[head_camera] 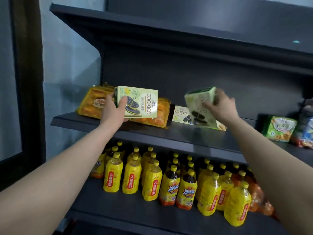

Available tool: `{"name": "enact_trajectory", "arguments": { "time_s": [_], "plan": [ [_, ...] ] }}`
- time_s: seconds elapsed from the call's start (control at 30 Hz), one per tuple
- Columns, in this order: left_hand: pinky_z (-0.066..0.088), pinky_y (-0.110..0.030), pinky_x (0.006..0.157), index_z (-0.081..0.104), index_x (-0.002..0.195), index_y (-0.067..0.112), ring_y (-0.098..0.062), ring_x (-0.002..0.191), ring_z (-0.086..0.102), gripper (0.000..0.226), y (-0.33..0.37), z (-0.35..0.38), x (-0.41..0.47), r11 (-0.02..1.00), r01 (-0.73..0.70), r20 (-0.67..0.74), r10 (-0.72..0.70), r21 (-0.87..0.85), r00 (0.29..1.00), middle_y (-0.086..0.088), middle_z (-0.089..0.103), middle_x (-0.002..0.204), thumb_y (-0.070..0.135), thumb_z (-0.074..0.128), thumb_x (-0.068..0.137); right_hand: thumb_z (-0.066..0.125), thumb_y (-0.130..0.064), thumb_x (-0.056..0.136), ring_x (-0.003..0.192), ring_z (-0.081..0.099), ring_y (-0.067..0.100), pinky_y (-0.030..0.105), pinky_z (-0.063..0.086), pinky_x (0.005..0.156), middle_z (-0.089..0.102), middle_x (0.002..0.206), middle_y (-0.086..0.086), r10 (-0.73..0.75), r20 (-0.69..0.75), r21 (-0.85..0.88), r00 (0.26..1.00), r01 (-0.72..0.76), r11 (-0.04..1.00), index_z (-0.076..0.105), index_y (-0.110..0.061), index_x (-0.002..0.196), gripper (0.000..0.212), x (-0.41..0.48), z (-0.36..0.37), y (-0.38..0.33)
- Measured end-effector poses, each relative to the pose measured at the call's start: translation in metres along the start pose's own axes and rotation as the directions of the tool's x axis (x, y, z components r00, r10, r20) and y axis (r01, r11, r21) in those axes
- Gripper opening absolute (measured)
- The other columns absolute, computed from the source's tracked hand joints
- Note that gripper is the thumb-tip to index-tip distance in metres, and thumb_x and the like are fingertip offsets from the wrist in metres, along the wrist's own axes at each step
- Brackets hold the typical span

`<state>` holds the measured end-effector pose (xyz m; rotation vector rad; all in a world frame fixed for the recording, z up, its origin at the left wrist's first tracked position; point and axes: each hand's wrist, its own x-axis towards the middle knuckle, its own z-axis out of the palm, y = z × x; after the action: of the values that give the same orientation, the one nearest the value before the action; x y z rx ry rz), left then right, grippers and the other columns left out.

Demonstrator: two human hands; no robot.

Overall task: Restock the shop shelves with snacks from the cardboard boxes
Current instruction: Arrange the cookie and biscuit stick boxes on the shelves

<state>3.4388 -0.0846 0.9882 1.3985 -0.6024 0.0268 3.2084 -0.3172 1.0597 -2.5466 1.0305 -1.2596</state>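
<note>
My left hand [113, 109] grips a pale green Cookico biscuit box [142, 103] by its left end, held above the dark middle shelf [152, 131] in front of orange cake packs [92, 103]. Further right, my right hand [221, 106] holds a second Cookico box [199, 106], blurred and tilted, its lower edge near the shelf. A third Cookico box [181, 114] lies on the shelf between the two held boxes. No cardboard box is in view.
A green snack pack [279, 128] and other packets stand at the shelf's right end. The lower shelf holds several yellow drink bottles [152, 178]. An upper shelf [169, 31] overhangs the middle one. A dark door frame [25, 82] stands at left.
</note>
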Motion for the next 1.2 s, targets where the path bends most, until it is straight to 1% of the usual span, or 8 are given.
{"name": "enact_trajectory", "arguments": {
  "time_s": [0.07, 0.3, 0.57, 0.67, 0.9, 1.03, 1.13, 1.2],
  "plan": [
    [0.061, -0.035, 0.065, 0.037, 0.14, 0.023, -0.016, 0.091, 0.069, 0.049, -0.005, 0.013, 0.006, 0.999, 0.028, 0.008, -0.028, -0.018, 1.0, -0.003, 0.061, 0.124, 0.043, 0.051, 0.099, 0.057, -0.033, 0.098, 0.111, 0.052, 0.04, 0.039, 0.031, 0.097, 0.066, 0.113, 0.017, -0.098, 0.199, -0.19, 0.975, 0.136, 0.972, 0.051, -0.01, 0.131, 0.041, 0.012, 0.024, 0.0],
    [0.062, -0.036, 0.066, 0.037, 0.143, 0.023, -0.013, 0.087, 0.069, 0.049, -0.019, 0.04, 0.018, 0.999, 0.035, 0.059, -0.036, 0.012, 0.998, -0.001, 0.064, 0.116, 0.041, 0.05, 0.1, 0.068, -0.027, 0.093, 0.115, 0.056, 0.029, 0.031, 0.042, 0.091, 0.059, 0.135, 0.01, -0.125, 0.532, -0.187, 0.837, 0.26, 0.947, 0.048, -0.029, 0.145, 0.056, 0.041, 0.063, 0.007],
    [0.058, -0.024, 0.057, 0.041, 0.141, 0.028, -0.01, 0.084, 0.068, 0.042, -0.022, 0.056, 0.02, 0.996, 0.003, 0.2, -0.021, 0.091, 0.98, 0.003, 0.067, 0.11, 0.039, 0.048, 0.101, 0.066, -0.031, 0.093, 0.118, 0.058, 0.029, 0.039, 0.048, 0.097, 0.06, 0.137, 0.003, -0.164, 0.471, -0.236, 0.867, 0.302, 0.924, 0.045, -0.037, 0.145, 0.057, 0.047, 0.072, 0.021],
    [0.061, -0.032, 0.068, 0.039, 0.143, 0.029, -0.013, 0.091, 0.069, 0.042, -0.018, 0.061, 0.02, 0.995, -0.003, 0.25, -0.022, 0.099, 0.968, 0.001, 0.065, 0.119, 0.038, 0.045, 0.102, 0.058, -0.021, 0.097, 0.126, 0.055, 0.026, 0.039, 0.044, 0.106, 0.058, 0.141, 0.0, -0.232, 0.338, -0.1, 0.912, 0.28, 0.955, 0.046, -0.031, 0.146, 0.051, 0.045, 0.065, 0.012],
    [0.059, -0.045, 0.085, 0.036, 0.144, 0.031, -0.017, 0.1, 0.068, 0.043, -0.009, 0.061, 0.013, 0.995, 0.084, 0.324, -0.06, -0.061, 0.944, -0.001, 0.063, 0.127, 0.029, 0.047, 0.103, 0.037, -0.035, 0.105, 0.12, 0.059, 0.019, 0.037, 0.048, 0.103, 0.056, 0.141, -0.003, -0.225, 0.349, 0.283, 0.91, 0.127, 0.951, 0.051, -0.026, 0.141, 0.04, 0.023, 0.048, -0.027],
    [0.043, -0.045, 0.106, 0.048, 0.125, 0.045, -0.013, 0.127, 0.046, 0.055, -0.006, 0.047, 0.006, 0.963, -0.257, 0.449, 0.193, 0.084, 0.872, 0.008, 0.044, 0.14, 0.017, 0.074, 0.085, 0.029, -0.072, 0.095, 0.103, 0.067, 0.022, 0.036, 0.06, 0.085, 0.053, 0.137, 0.001, -0.095, 0.516, 0.469, 0.851, -0.188, 0.863, 0.055, -0.02, 0.136, 0.071, 0.011, 0.052, -0.04],
    [0.022, -0.033, 0.116, 0.052, 0.116, 0.039, -0.004, 0.137, 0.019, 0.058, -0.002, 0.041, -0.005, 0.86, -0.466, 0.525, 0.304, 0.207, 0.795, 0.008, 0.02, 0.154, 0.005, 0.078, 0.077, 0.04, -0.067, 0.096, 0.107, 0.058, 0.011, 0.019, 0.055, 0.076, 0.039, 0.137, -0.009, -0.004, 0.525, 0.546, 0.851, -0.333, 0.769, 0.038, -0.018, 0.144, 0.069, 0.001, 0.057, -0.043],
    [0.019, -0.027, 0.111, 0.054, 0.114, 0.038, -0.002, 0.138, 0.008, 0.057, 0.0, 0.039, -0.007, 0.821, -0.513, 0.525, 0.329, 0.251, 0.785, 0.013, 0.004, 0.16, 0.001, 0.077, 0.078, 0.058, -0.056, 0.093, 0.102, 0.067, 0.012, 0.031, 0.054, 0.089, 0.045, 0.135, -0.005, 0.066, 0.562, 0.563, 0.824, -0.44, 0.699, 0.043, -0.012, 0.142, 0.067, -0.003, 0.064, -0.042]
  ]
}}
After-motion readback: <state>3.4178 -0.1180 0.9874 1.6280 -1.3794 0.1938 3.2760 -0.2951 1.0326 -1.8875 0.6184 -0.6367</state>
